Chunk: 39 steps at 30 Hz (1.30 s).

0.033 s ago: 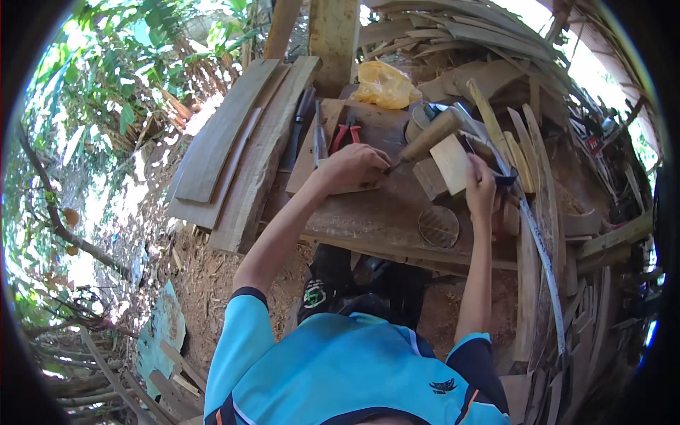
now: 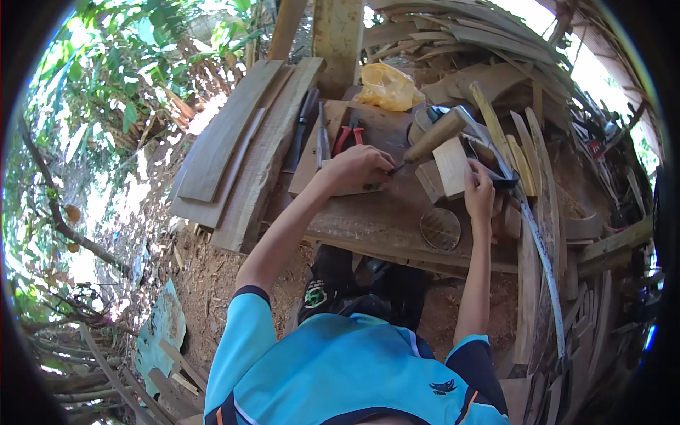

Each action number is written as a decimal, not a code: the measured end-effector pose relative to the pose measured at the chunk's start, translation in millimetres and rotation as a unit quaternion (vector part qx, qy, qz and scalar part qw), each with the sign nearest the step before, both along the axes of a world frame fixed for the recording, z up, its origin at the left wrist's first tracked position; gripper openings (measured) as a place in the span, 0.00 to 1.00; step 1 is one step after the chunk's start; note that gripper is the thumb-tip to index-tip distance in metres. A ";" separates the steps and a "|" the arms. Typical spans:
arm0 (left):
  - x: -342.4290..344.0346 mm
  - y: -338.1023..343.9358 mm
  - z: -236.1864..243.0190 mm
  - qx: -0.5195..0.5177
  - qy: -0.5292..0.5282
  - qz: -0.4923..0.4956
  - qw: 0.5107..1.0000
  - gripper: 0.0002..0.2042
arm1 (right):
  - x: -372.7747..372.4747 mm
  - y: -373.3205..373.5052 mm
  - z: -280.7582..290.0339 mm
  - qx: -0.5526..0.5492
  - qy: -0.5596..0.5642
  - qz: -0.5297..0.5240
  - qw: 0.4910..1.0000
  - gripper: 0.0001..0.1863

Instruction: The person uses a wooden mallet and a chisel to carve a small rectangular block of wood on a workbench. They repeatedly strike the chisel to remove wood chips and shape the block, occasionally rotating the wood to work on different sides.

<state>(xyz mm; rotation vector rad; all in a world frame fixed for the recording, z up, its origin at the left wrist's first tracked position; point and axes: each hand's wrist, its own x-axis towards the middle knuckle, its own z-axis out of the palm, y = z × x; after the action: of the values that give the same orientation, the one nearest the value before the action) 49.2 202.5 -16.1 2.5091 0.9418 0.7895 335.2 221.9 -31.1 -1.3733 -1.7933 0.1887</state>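
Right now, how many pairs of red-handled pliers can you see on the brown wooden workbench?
1 pair of red-handled pliers, just beyond the bare left hand, nearer than the crumpled yellow plastic bag. More may be hidden under other things.

Turquoise over shades of brown

My shirt [image 2: 333,368] is bright turquoise, with dark sleeve cuffs [image 2: 253,291] and thin orange lines. My trousers [image 2: 404,297] are black, bearing a green and white emblem [image 2: 314,297]. I see a pale cream block [image 2: 449,167], a tan wooden handle [image 2: 435,137], a brown table [image 2: 354,221], red-handled pliers [image 2: 357,131], a translucent yellow bag [image 2: 388,86] and grey-brown boards [image 2: 241,205] streaked with grain.
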 end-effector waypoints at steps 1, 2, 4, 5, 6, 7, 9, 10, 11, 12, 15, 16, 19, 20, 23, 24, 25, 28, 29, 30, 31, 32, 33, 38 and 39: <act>1.3 4.9 -7.3 -0.003 -0.013 -0.009 1.000 0.08 | -6.1 -4.7 -2.6 0.033 -0.102 -0.056 0.993 0.22; 4.1 8.5 -11.0 -0.006 -0.025 -0.020 0.999 0.08 | -15.4 -9.1 0.2 0.066 -0.201 -0.114 0.971 0.25; 7.9 10.5 -16.3 -0.017 -0.041 -0.024 0.999 0.09 | -39.5 -12.7 26.3 0.112 -0.057 0.030 0.992 0.30; 9.9 10.0 -20.7 -0.044 -0.046 -0.012 0.998 0.09 | -54.5 -17.1 41.3 0.130 0.015 0.097 0.987 0.33; 13.2 8.0 -28.3 -0.074 -0.052 -0.003 0.996 0.09 | -72.2 -15.6 49.0 0.053 0.178 0.163 0.969 0.36; 21.4 7.4 -34.2 -0.105 -0.058 -0.006 0.993 0.09 | -86.1 -10.3 57.4 -0.021 0.333 0.211 0.919 0.39; 28.6 -3.0 -41.6 -0.119 -0.018 0.041 0.992 0.10 | -105.3 6.1 67.5 -0.198 0.403 0.269 0.852 0.41; 33.9 -7.3 -40.8 -0.121 0.002 0.059 0.991 0.10 | -108.8 17.7 65.1 -0.265 0.361 0.258 0.856 0.43; 35.9 -12.7 -40.6 -0.153 -0.025 0.064 0.986 0.10 | -113.6 26.4 57.1 -0.332 0.318 0.252 0.852 0.45; 36.2 -18.4 -39.9 -0.185 -0.052 0.071 0.979 0.10 | -120.6 29.4 46.9 -0.267 0.213 0.198 0.919 0.44; 30.0 -30.3 -45.5 -0.218 -0.116 0.085 0.965 0.10 | -140.3 29.9 32.4 -0.076 -0.011 0.056 0.995 0.42; 19.1 -35.6 -49.0 -0.220 -0.135 0.099 0.961 0.10 | -146.1 21.1 32.1 -0.034 -0.005 0.033 0.999 0.40; 21.8 -31.7 -46.8 -0.176 -0.128 0.089 0.972 0.10 | -144.4 37.7 11.1 -0.104 0.176 0.064 0.977 0.25; 23.5 -34.9 -45.6 -0.145 -0.124 0.101 0.976 0.09 | -141.5 41.9 9.2 -0.239 0.295 0.160 0.911 0.23; 20.3 -43.0 -45.9 -0.036 -0.147 0.164 0.975 0.08 | -142.2 26.2 24.1 -0.259 0.463 0.210 0.821 0.13; 16.1 -44.8 -54.1 0.005 -0.171 0.202 0.964 0.09 | -139.5 15.7 38.5 -0.207 0.483 0.191 0.829 0.12; 12.0 -49.4 -62.5 0.042 -0.191 0.237 0.952 0.09 | -136.0 1.5 51.4 -0.155 0.502 0.167 0.834 0.12; 17.2 -68.2 -52.2 0.002 -0.128 0.226 0.966 0.11 | -98.2 -43.1 77.8 -0.056 0.560 0.143 0.814 0.09; 25.3 -73.8 -48.4 0.003 -0.122 0.256 0.959 0.11 | -90.0 -59.9 77.9 -0.030 0.573 0.129 0.808 0.09; 36.0 -77.9 -45.4 0.005 -0.115 0.285 0.952 0.11 | -89.4 -71.7 72.6 -0.017 0.582 0.140 0.801 0.09; 45.1 -79.3 -44.1 0.008 -0.111 0.309 0.944 0.11 | -88.5 -82.8 68.8 0.001 0.589 0.149 0.794 0.09; 46.0 -80.2 -45.2 -0.019 -0.086 0.300 0.950 0.11 | -88.8 -89.0 65.4 0.019 0.595 0.158 0.788 0.09; 43.8 -80.8 -46.5 -0.046 -0.061 0.291 0.954 0.10 | -89.5 -90.3 57.4 0.027 0.579 0.150 0.801 0.09; 40.4 -73.2 -63.3 -0.041 -0.046 0.288 0.956 0.10 | -93.7 -85.2 38.7 0.080 0.497 0.087 0.860 0.10; 40.0 -73.1 -66.0 -0.034 -0.046 0.286 0.957 0.10 | -95.5 -84.1 38.3 0.096 0.483 0.066 0.868 0.10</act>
<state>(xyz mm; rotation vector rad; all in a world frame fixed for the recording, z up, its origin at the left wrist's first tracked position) 89.2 129.4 -82.1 2.1266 1.6609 1.0015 239.7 137.7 7.3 -0.7656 -1.0033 0.6303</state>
